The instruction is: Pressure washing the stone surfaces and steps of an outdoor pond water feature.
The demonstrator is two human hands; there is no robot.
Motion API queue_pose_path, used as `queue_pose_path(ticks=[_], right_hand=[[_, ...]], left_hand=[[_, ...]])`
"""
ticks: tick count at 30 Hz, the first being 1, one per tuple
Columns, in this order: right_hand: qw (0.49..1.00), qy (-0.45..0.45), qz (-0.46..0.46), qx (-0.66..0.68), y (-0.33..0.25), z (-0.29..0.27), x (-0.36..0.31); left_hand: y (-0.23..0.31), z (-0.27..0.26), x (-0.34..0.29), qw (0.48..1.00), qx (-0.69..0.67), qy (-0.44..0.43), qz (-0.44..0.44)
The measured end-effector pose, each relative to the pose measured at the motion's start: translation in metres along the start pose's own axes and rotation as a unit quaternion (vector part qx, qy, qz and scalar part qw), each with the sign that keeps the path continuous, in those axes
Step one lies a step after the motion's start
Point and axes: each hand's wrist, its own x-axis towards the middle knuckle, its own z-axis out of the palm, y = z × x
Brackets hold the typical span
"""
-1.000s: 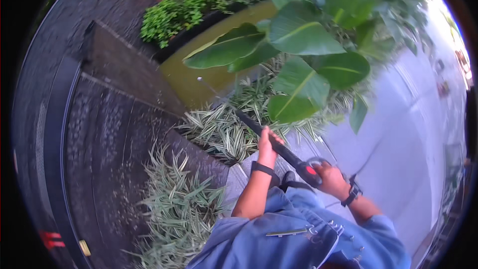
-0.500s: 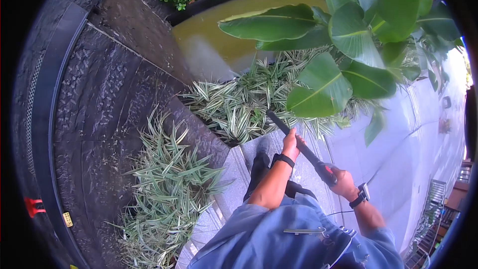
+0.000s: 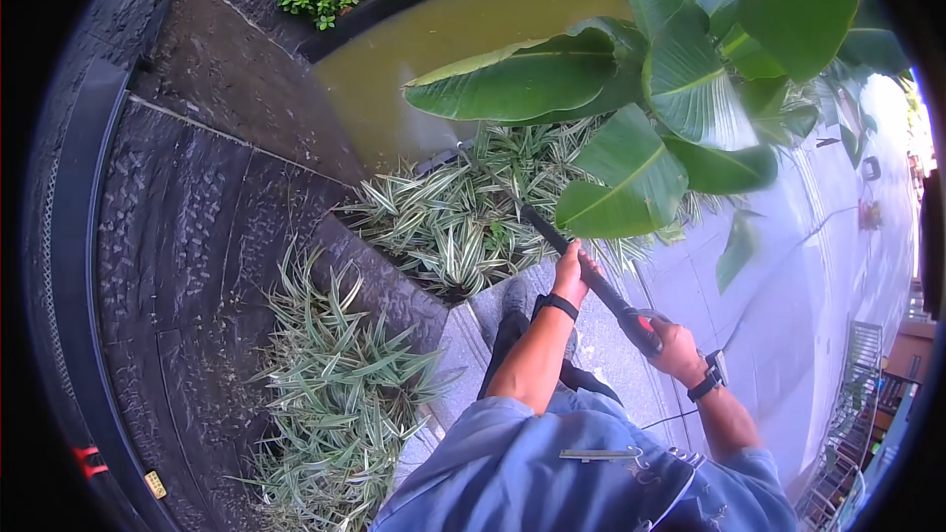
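With both hands I hold a long black wand [image 3: 613, 300] with a red part near its handle end. My left hand [image 3: 573, 274] is wrapped round the middle of the shaft. My right hand [image 3: 677, 352] is closed round the rear grip, lower and to the right. The wand slants away to the upper left, its far end over green-and-white striped plants [image 3: 458, 222]. Its tip is hard to make out among the leaves. Beyond the plants lies a murky yellow-green pond [image 3: 473, 25], with a pale misty patch near its close edge.
Large broad leaves [image 3: 631, 172] hang over the bed at the upper right, close to the wand. Dark textured stonework [image 3: 187, 236] lies left, with more striped plants [image 3: 345, 394] beside it. My shoes stand on pale paving [image 3: 458, 355]. A thin dark line [image 3: 675, 420] runs beside my right forearm.
The view has shifted slightly, so the pond and plants sit further left. The wand's far end points a little lower, and the pale patch over the pond looks smaller. Both hands keep their hold.
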Motion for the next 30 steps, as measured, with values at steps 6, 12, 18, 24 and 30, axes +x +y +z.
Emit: queue_pose_path(ticks=[6,12,18,24,30], right_hand=[[1.000,-0.001,0.010,0.005,0.000,-0.004,0.002],[1.000,0.012,0.010,0.005,0.004,-0.002,-0.006],[0.998,-0.034,0.042,-0.020,0.015,0.000,-0.007],[0.999,-0.010,0.037,-0.033,0.012,0.004,0.009],[1.000,0.010,-0.012,-0.026,0.010,0.016,0.028]], left_hand=[[-0.002,0.002,0.005,1.000,-0.002,-0.003,-0.003],[-0.012,0.001,0.002,1.000,0.019,-0.012,0.007],[-0.017,0.001,0.003,1.000,0.007,-0.014,0.007],[-0.008,0.004,0.006,1.000,-0.002,-0.024,0.007],[0.002,-0.007,0.016,0.998,0.023,-0.034,0.049]])
